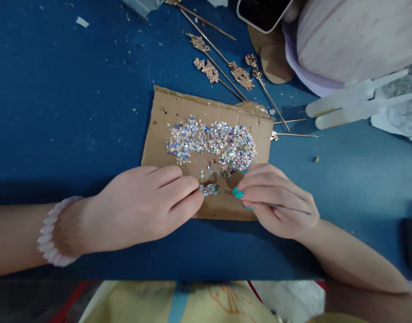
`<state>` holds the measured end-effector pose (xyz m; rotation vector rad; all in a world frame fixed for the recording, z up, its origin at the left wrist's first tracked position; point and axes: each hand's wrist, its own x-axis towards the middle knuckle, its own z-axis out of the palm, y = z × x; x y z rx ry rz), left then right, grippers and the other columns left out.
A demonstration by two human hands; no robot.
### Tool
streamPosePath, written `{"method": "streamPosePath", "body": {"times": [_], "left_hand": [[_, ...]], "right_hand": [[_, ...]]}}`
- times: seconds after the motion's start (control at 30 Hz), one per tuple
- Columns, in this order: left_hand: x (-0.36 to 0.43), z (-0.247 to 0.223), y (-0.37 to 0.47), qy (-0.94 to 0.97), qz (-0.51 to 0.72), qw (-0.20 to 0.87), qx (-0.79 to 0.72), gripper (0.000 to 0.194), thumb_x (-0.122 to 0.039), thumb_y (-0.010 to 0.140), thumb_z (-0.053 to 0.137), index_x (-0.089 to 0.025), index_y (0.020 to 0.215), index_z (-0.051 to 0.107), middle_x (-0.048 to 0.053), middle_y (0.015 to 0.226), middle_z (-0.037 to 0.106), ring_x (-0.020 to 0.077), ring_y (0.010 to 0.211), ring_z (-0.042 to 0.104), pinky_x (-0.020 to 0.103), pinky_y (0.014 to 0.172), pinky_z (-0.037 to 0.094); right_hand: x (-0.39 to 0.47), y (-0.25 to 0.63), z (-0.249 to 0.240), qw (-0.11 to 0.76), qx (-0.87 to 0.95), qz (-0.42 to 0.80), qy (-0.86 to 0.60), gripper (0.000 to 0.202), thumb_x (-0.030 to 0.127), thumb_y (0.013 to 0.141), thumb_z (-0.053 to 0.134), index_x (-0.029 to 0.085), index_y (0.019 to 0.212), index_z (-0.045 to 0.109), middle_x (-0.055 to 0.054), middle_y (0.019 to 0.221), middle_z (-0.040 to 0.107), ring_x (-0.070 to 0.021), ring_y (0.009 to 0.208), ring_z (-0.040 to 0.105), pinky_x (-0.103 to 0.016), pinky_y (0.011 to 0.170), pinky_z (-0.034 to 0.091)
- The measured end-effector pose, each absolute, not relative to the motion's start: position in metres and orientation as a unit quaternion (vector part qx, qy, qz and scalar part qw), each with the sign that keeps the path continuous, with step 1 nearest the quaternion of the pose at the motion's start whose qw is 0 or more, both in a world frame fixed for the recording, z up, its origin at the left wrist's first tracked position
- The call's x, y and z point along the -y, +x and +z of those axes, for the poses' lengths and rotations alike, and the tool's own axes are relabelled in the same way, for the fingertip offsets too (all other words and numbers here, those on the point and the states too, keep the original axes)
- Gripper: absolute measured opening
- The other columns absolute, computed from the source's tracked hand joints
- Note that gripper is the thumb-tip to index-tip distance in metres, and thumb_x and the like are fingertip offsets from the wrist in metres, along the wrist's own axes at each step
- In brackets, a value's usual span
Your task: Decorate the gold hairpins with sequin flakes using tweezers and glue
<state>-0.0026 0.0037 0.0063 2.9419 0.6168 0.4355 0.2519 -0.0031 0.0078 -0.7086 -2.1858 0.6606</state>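
Spanning most of the view, the blue table (74,134) carried scattered specks that could have stuck to the work. On it lay the cardboard sheet (261,148); a wrist bump might have shifted it. The left hand (148,202) was closed in a pinch; the right hand (276,202) gripped tweezers (286,207), whose thin tips could have slipped if over-squeezed. The chip pile (209,137) sat just beyond; a brushing knuckle might have scattered it. The glittering ornament (210,189) was over the sheet's near part, left end pinched; slack fingers could have let it turn.
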Motion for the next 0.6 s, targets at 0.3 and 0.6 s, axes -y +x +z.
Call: {"method": "streamPosePath", "body": {"times": [0.3, 0.6], "left_hand": [[-0.0039, 0.0078, -0.0019, 0.968, 0.138, 0.055, -0.204, 0.029, -0.008, 0.095, 0.034, -0.014, 0.097, 0.062, 0.007, 0.093, 0.067, 0.0188, 0.073, 0.058, 0.03, 0.054, 0.042], [-0.0041, 0.0047, -0.0022, 0.967, 0.147, 0.048, -0.203, 0.028, -0.009, 0.096, 0.035, -0.014, 0.097, 0.062, 0.006, 0.091, 0.066, 0.0192, 0.072, 0.057, 0.031, 0.053, 0.041]], "right_hand": [[0.0026, 0.252, 0.007, 0.36, 0.853, 0.249, -0.283, 0.011, 0.007, 0.083, 0.061, 0.014, 0.091, 0.062, -0.008, 0.081, 0.069, -0.0161, 0.075, 0.065, -0.036, 0.069, 0.057], [0.0016, 0.2527, 0.0076, 0.364, 0.853, 0.251, -0.277, 0.011, 0.007, 0.084, 0.057, 0.014, 0.091, 0.062, -0.008, 0.08, 0.069, -0.0161, 0.075, 0.066, -0.035, 0.069, 0.056]]}}
